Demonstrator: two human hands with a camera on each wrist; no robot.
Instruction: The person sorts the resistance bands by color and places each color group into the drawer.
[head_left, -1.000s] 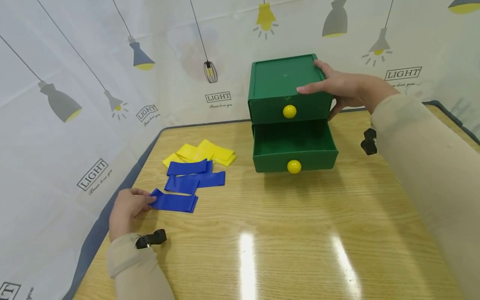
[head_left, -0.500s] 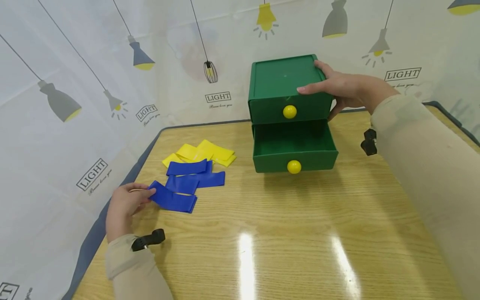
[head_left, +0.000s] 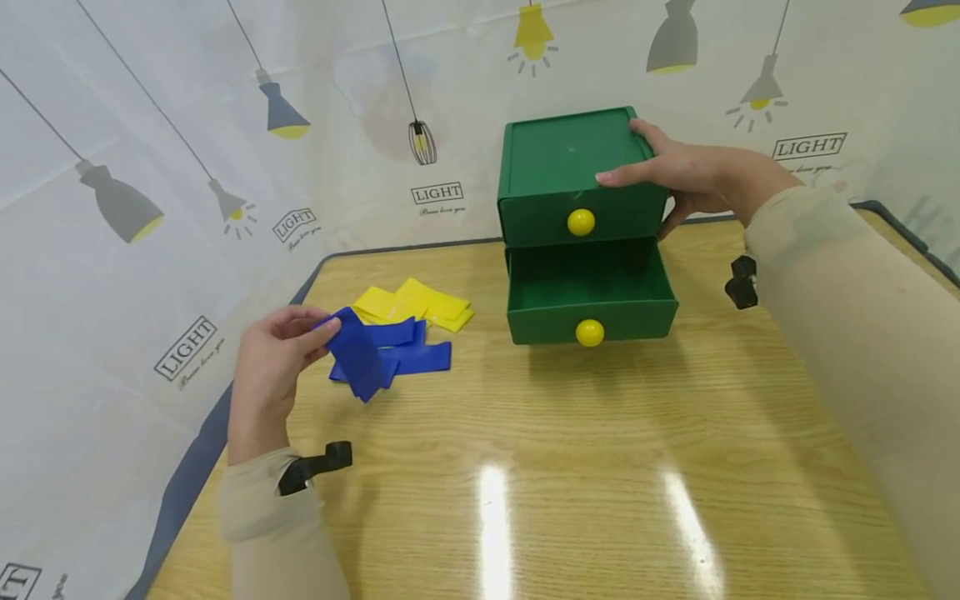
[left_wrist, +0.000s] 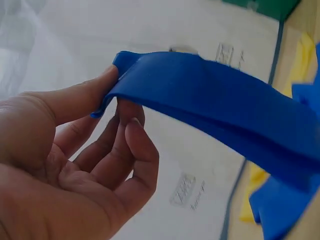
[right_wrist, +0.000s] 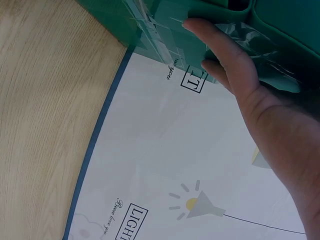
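Observation:
My left hand (head_left: 273, 367) pinches one end of a flat blue resistance band (head_left: 356, 354) between thumb and fingers. The band hangs from it in a folded loop, above other blue bands (head_left: 423, 358); in the left wrist view the held band (left_wrist: 200, 95) arches to the right. My right hand (head_left: 693, 179) rests on the green drawer box (head_left: 573, 154), thumb stretched over its top and other fingers at the right edge and side. The box's lower drawer (head_left: 592, 287) is pulled out, with a bare floor showing; the upper drawer is closed.
Yellow bands (head_left: 416, 302) lie behind the blue ones on the wooden table (head_left: 585, 467). A white curtain printed with lamps (head_left: 465, 92) stands along the back and left edges. Yellow round knobs (head_left: 590, 333) stick out from the drawer fronts.
My left hand has lifted the blue band off the table and moved slightly right and away from me, so the band now hangs down. The right hand and the box stay put.

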